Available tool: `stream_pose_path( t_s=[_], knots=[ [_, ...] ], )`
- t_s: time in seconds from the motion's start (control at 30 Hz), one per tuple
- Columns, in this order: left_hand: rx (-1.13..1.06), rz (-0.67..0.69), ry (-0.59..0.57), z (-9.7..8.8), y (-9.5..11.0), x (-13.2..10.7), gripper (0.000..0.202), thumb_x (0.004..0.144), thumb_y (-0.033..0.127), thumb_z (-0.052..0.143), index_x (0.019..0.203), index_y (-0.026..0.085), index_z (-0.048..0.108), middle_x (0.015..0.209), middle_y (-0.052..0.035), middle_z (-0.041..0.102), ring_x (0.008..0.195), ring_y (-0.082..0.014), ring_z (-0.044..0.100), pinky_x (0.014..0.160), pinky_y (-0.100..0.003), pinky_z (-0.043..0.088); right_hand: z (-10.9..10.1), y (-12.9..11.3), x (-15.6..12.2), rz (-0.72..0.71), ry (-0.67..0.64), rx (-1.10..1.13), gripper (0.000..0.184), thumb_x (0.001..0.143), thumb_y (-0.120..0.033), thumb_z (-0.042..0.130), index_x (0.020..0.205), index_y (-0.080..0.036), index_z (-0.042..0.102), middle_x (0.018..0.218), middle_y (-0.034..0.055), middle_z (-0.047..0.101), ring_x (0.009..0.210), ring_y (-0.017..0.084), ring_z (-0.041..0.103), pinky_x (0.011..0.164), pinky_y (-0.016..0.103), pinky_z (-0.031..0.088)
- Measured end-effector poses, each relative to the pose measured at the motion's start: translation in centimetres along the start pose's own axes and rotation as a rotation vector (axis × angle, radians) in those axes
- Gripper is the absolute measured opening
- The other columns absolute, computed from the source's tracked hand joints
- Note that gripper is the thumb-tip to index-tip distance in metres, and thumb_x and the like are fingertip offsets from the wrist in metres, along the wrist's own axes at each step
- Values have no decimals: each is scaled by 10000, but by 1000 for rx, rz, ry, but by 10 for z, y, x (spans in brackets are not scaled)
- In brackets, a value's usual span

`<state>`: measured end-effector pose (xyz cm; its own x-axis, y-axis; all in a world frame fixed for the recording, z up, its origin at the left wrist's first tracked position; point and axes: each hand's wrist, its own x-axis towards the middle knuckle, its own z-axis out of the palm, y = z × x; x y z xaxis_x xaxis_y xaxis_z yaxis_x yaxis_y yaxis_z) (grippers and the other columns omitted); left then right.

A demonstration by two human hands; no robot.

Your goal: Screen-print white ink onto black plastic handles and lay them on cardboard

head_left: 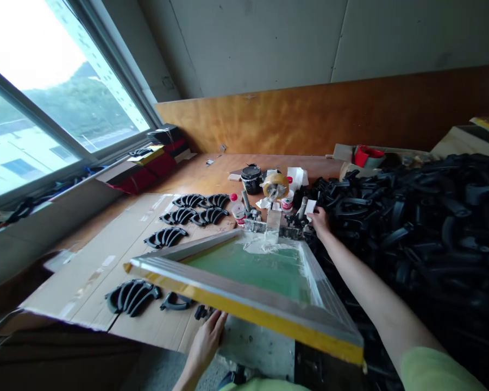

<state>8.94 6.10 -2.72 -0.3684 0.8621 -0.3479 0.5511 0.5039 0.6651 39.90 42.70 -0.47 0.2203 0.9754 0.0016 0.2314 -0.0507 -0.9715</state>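
A screen-printing frame [244, 304] with silver sides, yellow tape along its near edge and green mesh [252, 266] stands tilted up in front of me. My left hand [207, 334] is at the frame's lower front edge, over a metal base plate [256, 345]. Its fingertips are partly hidden there, and a small black knob-like part [201, 312] lies beside them. My right hand [320, 221] reaches past the frame's far right corner, with its fingers closed on a small white piece [310, 207], near the clamp [291, 232] that carries the frame.
Black curved handles [134, 297] lie in rows on cardboard [85, 293] at left. A large heap of black parts [411, 217] fills the right. Behind the frame stand a red-capped bottle [238, 210], a black tub [251, 179] and a tape roll [276, 186].
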Motion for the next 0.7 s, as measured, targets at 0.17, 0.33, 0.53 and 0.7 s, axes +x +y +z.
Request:
stream_pose_path(
  t_s=[0.17,0.33,0.53,0.7],
  knots=[
    [35,27,-63,-20,-13,-12,554,885,550,359,1258,214,594,746,-27,716,684,-196,674,629,-254,500,-61,-9,-80,46,81,297,478,638,-401,662,1035,-137,625,800,59,694,680,204,638,591,313,518],
    [158,85,-81,-30,-30,-21,490,892,505,394,1294,287,571,1096,-53,710,1044,-226,646,816,-261,481,-79,-5,-182,82,108,238,431,623,-467,690,916,-159,617,756,40,672,714,207,631,597,289,496],
    [233,44,-68,-29,-31,-25,465,905,489,423,1322,317,538,1145,-52,694,1069,-224,635,843,-263,463,-12,-4,-281,-136,-165,-186,316,814,-451,552,968,-180,605,860,87,688,748,218,633,666,312,493],
    [300,52,-48,-29,-29,-25,464,911,498,414,1328,330,528,1109,-65,707,1008,-228,658,792,-265,460,68,-12,-341,-468,-502,-375,274,941,-293,413,1128,-208,595,1034,89,698,898,209,659,789,294,491]
  ],
)
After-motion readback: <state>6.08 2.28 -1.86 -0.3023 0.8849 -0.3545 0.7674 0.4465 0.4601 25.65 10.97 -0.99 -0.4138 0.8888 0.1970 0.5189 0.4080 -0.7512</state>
